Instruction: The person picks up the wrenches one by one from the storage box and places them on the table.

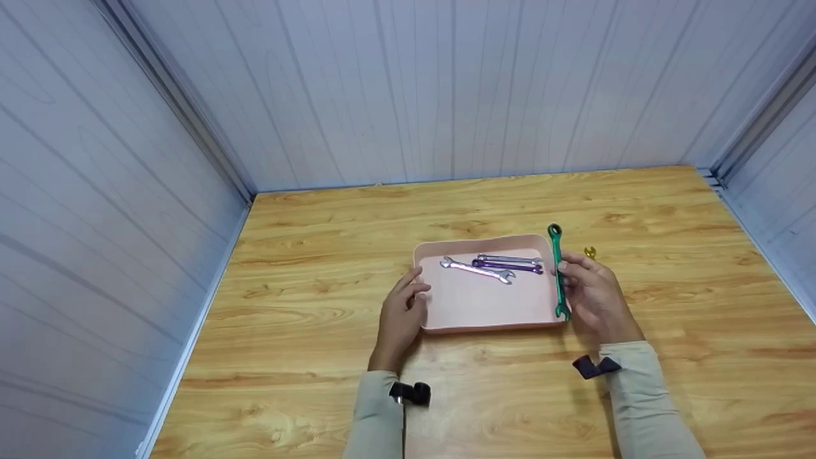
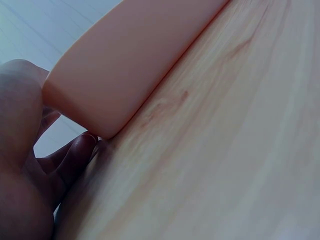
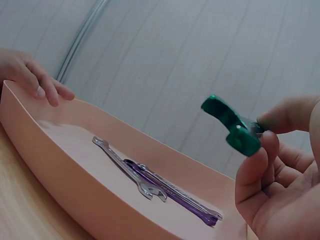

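Between thumb and fingers, my right hand [image 1: 596,290] pinches a green combination wrench [image 1: 557,271] by its middle. The wrench is raised over the right wall of a pink tray [image 1: 491,320], ring end away from me; its open jaw faces the camera in the right wrist view. My left hand [image 1: 401,312] grips the tray's left side, fingers hooked over the rim, other fingers low by the outer corner [image 2: 102,131]. Inside the tray lie a silver double open-end wrench [image 1: 477,269], a purple wrench [image 1: 508,266] and a thinner silver wrench [image 1: 510,259] close alongside it.
A yellow wrench [image 1: 590,252] lies on the wooden table [image 1: 306,293] beyond my right hand, mostly hidden by it. Pale panel walls [image 1: 414,95] enclose the table at the back and both sides.
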The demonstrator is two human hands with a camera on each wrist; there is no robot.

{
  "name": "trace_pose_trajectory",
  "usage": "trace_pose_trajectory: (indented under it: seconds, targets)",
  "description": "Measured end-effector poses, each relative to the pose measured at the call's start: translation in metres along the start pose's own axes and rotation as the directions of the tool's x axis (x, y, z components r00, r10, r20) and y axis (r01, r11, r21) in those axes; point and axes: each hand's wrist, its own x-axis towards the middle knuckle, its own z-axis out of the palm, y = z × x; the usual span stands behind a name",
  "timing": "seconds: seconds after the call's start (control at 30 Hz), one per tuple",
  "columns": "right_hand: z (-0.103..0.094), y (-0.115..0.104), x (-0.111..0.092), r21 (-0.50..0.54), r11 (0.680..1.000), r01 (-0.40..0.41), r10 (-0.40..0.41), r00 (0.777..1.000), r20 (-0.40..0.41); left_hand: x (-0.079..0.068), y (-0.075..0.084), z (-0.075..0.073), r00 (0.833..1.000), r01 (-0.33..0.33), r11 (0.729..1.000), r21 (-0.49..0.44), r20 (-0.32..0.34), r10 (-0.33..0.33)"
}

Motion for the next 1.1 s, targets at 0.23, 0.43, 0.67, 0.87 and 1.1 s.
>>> trace_pose_trajectory:
  seconds: [0.23,0.43,0.67,0.87,1.1]
  targets:
    - [-0.006,-0.007,-0.001,0.01,1.0,0.005,-0.005,1.0,-0.007,-0.001,0.0,-0.001,1.0,0.003,1.0,-0.002,-0.009,-0.003]
    - [-0.017,-0.011,-0.004,0.017,1.0,0.001,-0.001,1.0,-0.013,-0.002,0.0,-0.002,1.0,0.0,1.0,-0.006,-0.009,0.0]
    - [-0.026,-0.008,-0.003,0.032,0.999,0.011,-0.01,1.0,-0.013,-0.001,-0.001,-0.004,0.999,-0.037,0.999,0.01,-0.015,0.038]
    - [-0.036,-0.009,-0.005,0.017,1.0,0.001,-0.001,1.0,-0.014,-0.001,0.0,-0.003,1.0,-0.024,1.0,0.012,-0.003,0.024]
    - [-0.047,-0.017,-0.01,0.008,1.0,0.002,-0.002,0.999,-0.04,0.0,0.0,-0.001,1.0,-0.021,1.0,0.007,0.0,0.021]
